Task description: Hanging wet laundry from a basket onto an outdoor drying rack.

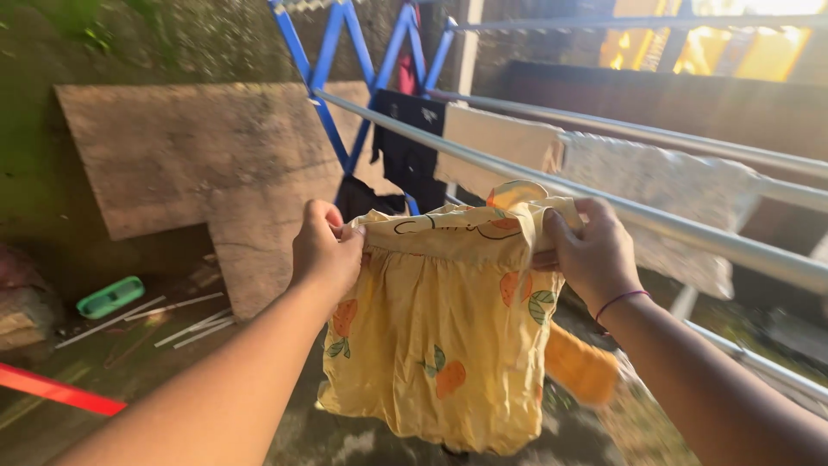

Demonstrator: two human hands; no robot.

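Both hands, the left hand (326, 250) and right hand (593, 255), grip the top corners of a small yellow fruit-print dress (440, 328), holding it spread just before the drying rack rail (690, 229), apparently mid-hanging.

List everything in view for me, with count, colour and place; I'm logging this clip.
child's dress: one, yellow with orange fruit print, held up at centre
drying rack: one, blue frame with grey rails, centre to right
dark garment: one, black, hung on rack behind
pale cloth: one, whitish, over right rail
plastic tray: one, green, ground at left
left hand: fingers gripping dress top
right hand: fingers gripping dress top, purple wristband
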